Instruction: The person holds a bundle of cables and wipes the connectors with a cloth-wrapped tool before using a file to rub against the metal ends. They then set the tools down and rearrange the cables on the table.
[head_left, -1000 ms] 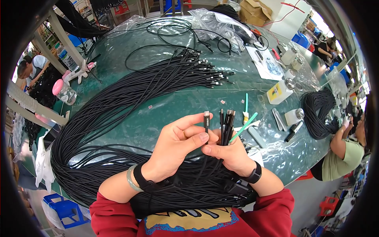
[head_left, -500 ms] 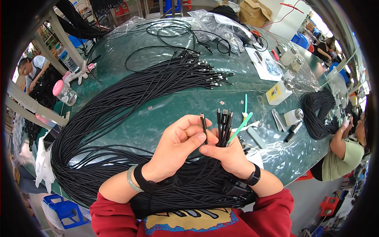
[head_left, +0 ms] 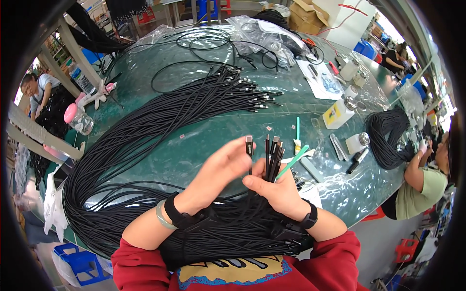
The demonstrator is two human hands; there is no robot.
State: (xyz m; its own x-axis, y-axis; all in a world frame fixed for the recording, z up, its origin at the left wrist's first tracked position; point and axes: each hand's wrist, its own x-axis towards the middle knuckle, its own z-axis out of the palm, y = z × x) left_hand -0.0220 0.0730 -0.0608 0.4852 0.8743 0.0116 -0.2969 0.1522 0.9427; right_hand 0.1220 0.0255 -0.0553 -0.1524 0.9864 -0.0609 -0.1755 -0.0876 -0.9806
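Observation:
My left hand [head_left: 221, 169] has one black cable's USB plug [head_left: 249, 147] upright at its fingertips, its metal end pointing up. The fingers are slightly blurred. Just to the right, my right hand [head_left: 279, 191] is closed round several black USB cables [head_left: 273, 157], plugs up and uneven in height. A light green stick [head_left: 297, 160] also slants out of that hand, up to the right. Below both hands lies a thick bundle of black cables [head_left: 97, 174], which curves round the left side and back to a fan of plugs [head_left: 262, 97] on the table.
On the green table [head_left: 194, 136] to the right stand white bottles [head_left: 338, 114], with tweezers [head_left: 339, 146], a black marker [head_left: 357, 161] and a grey bar [head_left: 311, 169]. A coiled cable bundle [head_left: 388, 138] sits by a co-worker [head_left: 422, 179]. A pink-lidded jar [head_left: 77, 119] is at left.
My left hand has turned, and the plug in it now shows its broad side and sits a little higher. My right hand keeps its cables and green stick. The whole view has shifted slightly.

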